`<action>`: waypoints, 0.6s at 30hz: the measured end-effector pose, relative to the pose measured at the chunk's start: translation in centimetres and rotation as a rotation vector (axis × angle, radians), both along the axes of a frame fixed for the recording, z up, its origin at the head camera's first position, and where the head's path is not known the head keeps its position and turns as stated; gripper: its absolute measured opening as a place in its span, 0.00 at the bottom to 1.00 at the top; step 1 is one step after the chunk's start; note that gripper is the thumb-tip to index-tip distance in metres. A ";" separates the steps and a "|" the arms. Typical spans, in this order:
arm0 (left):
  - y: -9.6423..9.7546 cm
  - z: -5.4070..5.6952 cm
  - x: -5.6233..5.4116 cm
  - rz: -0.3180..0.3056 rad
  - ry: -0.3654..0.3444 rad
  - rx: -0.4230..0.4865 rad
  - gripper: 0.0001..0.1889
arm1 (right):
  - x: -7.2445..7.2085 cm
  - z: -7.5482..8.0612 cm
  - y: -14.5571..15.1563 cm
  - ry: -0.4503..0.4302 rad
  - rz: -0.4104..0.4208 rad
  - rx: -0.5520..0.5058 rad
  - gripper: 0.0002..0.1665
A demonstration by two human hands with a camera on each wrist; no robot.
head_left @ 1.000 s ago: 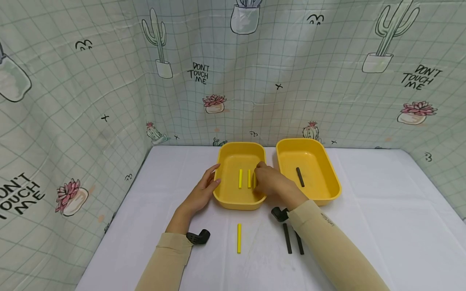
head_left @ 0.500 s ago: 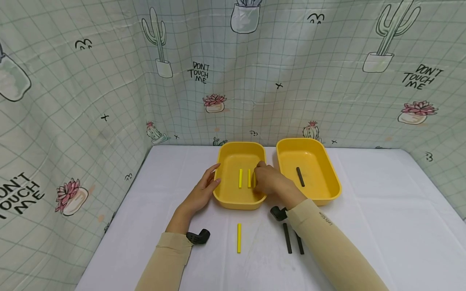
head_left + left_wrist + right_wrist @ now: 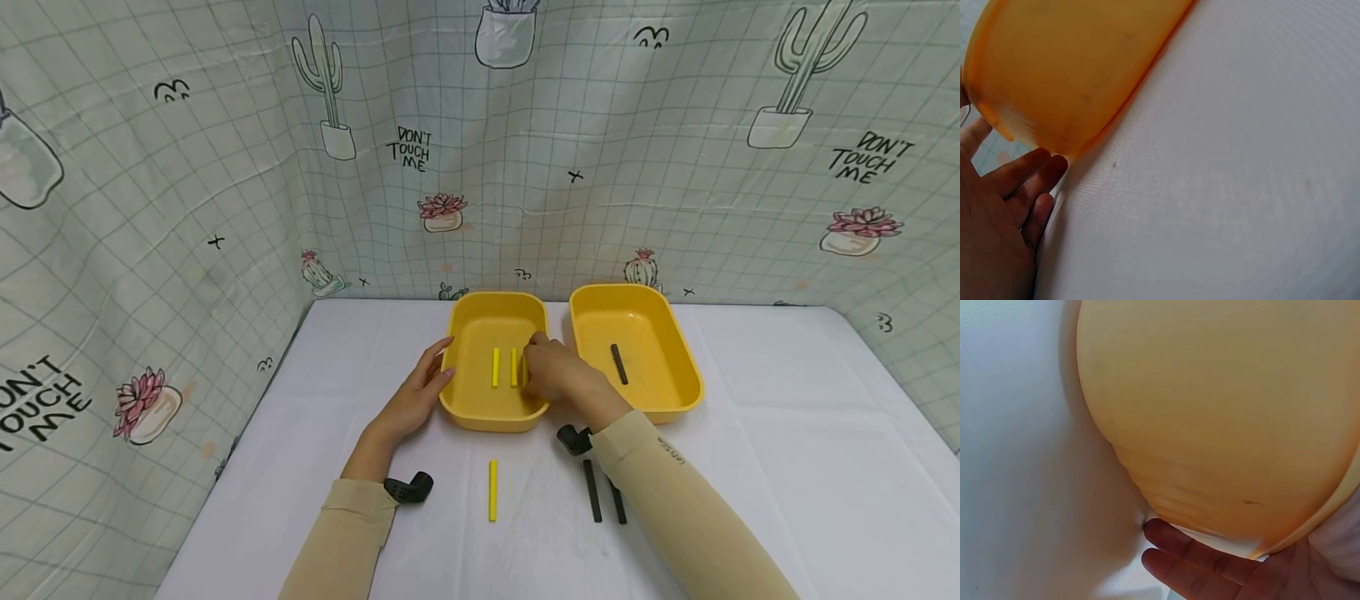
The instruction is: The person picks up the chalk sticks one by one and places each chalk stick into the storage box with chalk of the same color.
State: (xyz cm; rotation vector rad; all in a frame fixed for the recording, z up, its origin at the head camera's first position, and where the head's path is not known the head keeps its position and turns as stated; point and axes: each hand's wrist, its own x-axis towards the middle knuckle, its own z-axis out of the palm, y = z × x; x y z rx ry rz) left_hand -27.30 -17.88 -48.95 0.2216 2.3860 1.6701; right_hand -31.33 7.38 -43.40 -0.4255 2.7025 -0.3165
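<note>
Two yellow plastic trays stand side by side at the back of the table. My left hand (image 3: 412,400) holds the left tray (image 3: 491,417) at its left side, the thumb tip over the rim and other fingers against the outer wall (image 3: 1072,81). At the opposite side, my right hand (image 3: 558,371) grips the rim, with fingers along the outside (image 3: 1191,550). Inside that tray lie a yellow stick (image 3: 495,368) and another yellow stick (image 3: 513,368); a third is partly hidden by the right hand. One black stick (image 3: 618,364) lies in the right tray (image 3: 660,407).
On the white tablecloth (image 3: 435,550) in front lie a yellow stick (image 3: 492,492), a black stick (image 3: 592,492) and another black stick (image 3: 618,504) partly behind the right sleeve (image 3: 675,492). A printed cloth (image 3: 570,225) hangs behind and to the sides.
</note>
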 end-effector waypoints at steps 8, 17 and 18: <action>0.0 0.0 0.0 0.007 -0.004 -0.020 0.28 | 0.2 0.3 0.1 -0.021 -0.020 -0.025 0.36; 0.0 0.0 0.0 -0.006 0.004 -0.010 0.29 | 0.2 0.4 0.1 -0.030 -0.027 -0.038 0.37; 0.0 0.0 0.0 -0.008 0.005 -0.010 0.29 | 0.2 0.4 0.1 -0.029 -0.027 -0.039 0.37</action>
